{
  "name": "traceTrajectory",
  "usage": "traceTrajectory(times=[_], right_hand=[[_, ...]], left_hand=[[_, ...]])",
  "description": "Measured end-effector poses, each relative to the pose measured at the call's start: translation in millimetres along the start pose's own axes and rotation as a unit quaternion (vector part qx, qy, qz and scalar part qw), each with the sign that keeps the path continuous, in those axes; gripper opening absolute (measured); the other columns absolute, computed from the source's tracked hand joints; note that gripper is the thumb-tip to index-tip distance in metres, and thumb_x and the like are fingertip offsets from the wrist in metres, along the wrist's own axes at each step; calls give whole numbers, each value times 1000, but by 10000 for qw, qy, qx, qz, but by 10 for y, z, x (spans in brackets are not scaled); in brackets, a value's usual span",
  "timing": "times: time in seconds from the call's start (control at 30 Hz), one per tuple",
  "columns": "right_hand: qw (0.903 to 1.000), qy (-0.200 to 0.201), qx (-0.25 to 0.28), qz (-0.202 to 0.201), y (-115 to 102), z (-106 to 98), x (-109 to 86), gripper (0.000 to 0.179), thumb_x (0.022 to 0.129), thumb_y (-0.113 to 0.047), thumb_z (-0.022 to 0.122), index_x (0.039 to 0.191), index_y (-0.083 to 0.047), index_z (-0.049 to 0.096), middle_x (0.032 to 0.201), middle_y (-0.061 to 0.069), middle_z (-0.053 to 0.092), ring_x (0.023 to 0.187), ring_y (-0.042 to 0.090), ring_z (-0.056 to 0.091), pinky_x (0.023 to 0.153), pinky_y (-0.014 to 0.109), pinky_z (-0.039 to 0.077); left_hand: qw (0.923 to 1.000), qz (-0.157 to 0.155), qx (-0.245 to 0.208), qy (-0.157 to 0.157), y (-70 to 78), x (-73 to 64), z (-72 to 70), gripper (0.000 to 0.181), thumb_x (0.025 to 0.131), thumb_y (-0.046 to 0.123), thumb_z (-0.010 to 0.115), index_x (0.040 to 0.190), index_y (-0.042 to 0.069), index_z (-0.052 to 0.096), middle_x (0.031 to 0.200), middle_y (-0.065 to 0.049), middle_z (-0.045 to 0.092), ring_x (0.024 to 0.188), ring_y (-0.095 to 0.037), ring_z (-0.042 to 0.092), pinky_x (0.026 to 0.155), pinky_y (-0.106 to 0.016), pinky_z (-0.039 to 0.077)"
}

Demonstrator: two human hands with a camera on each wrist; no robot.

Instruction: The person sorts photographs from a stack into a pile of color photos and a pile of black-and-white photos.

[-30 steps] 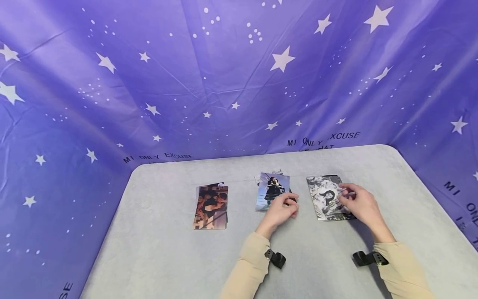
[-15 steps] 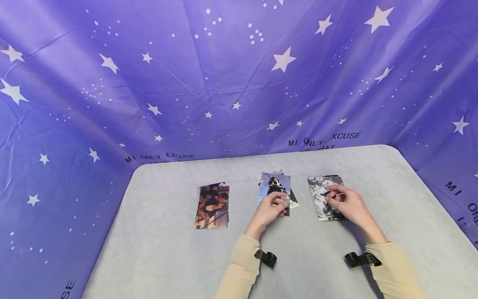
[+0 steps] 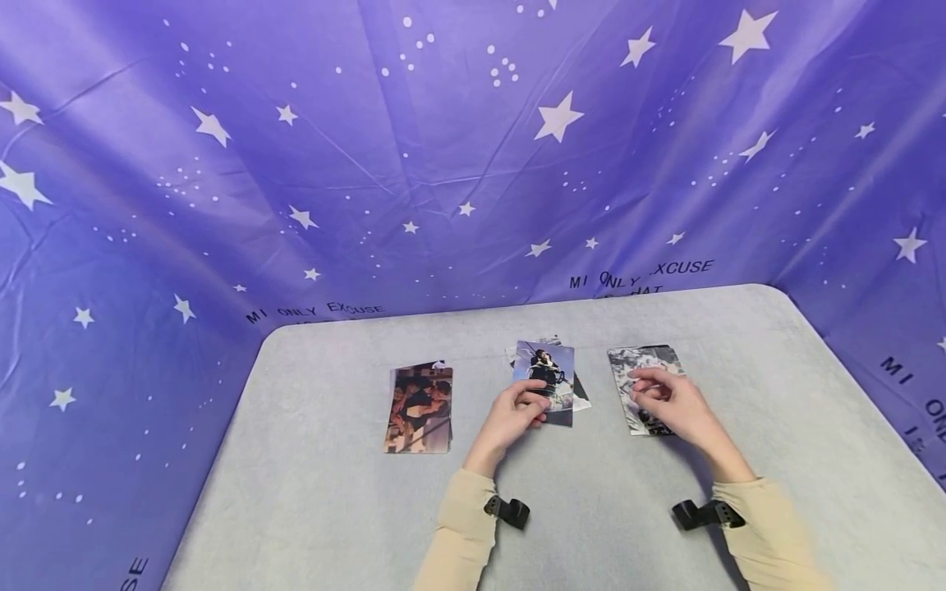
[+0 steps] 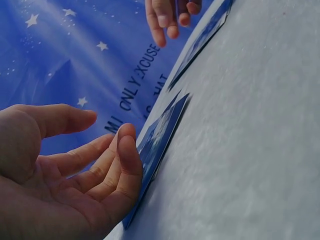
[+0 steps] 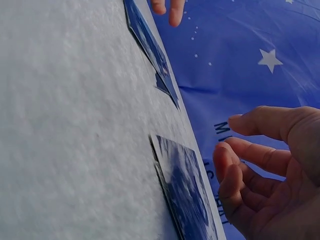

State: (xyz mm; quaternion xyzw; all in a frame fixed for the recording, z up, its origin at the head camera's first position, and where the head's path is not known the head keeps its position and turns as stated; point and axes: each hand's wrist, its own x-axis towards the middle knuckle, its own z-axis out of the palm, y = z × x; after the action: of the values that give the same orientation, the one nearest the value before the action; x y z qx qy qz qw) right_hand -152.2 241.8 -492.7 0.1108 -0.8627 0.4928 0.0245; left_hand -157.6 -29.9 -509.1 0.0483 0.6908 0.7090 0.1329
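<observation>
Over the middle stack of photo cards (image 3: 550,365) is my left hand (image 3: 512,415), its fingers loosely bent. In the left wrist view the thumb (image 4: 75,119) stands apart from the fingers, with nothing held; whether the fingertips touch the stack I cannot tell. The top card shows two figures against blue, and other cards stick out beneath it, turned askew. Above the right stack of black-and-white photo cards (image 3: 626,410) hovers my right hand (image 3: 676,404). The right wrist view shows its fingers relaxed and bare, beside that stack (image 5: 182,185).
A third stack of cards (image 3: 418,410), brownish on top, lies to the left on the grey table (image 3: 310,492). Behind the table hangs a purple cloth (image 3: 443,148) with white stars. Black wrist straps (image 3: 510,512) sit on both sleeves.
Both hands have drifted left. The middle stack's top card has come to lie at a different angle, showing more cards below it at the right. The left stack stays put.
</observation>
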Motion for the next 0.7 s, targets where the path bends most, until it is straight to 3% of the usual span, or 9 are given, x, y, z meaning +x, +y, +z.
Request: traceTrajectory(times=[0.17, 0.47, 0.57, 0.7], right_hand=[[10000, -66, -35, -3, -60, 58, -4, 33, 83, 3, 67, 114, 13, 60, 91, 15, 66, 70, 3, 57, 62, 18, 47], [9988, -309, 361, 130, -123, 189, 17, 37, 84, 3, 67, 118, 14, 58, 98, 21, 67, 79, 9, 63, 68, 20, 51], [9976, -422, 486, 246, -134, 240, 33, 39, 84, 4, 67, 120, 14, 56, 101, 22, 66, 82, 16, 65, 69, 22, 53], [9959, -491, 710, 265, -146, 313, 49, 39, 83, 6, 67, 119, 14, 56, 102, 24, 65, 83, 20, 65, 66, 25, 55]], left_hand=[[10000, -58, -61, 6, 19, -11, -100, 37, 89, -10, 56, 125, -15, 51, 101, -33, 62, 77, -32, 63, 75, -48, 54], [9996, -44, -102, 270, 30, -50, -266, 39, 90, -3, 60, 128, -10, 53, 100, -24, 65, 77, -20, 63, 71, -31, 54], [9995, -27, -46, 304, 149, -103, -303, 38, 90, -4, 59, 126, -12, 52, 101, -25, 65, 81, -27, 64, 73, -34, 54], [9996, 2, -65, 273, 155, -89, -377, 37, 90, -7, 57, 126, -15, 50, 103, -30, 62, 89, -35, 63, 79, -44, 54]])
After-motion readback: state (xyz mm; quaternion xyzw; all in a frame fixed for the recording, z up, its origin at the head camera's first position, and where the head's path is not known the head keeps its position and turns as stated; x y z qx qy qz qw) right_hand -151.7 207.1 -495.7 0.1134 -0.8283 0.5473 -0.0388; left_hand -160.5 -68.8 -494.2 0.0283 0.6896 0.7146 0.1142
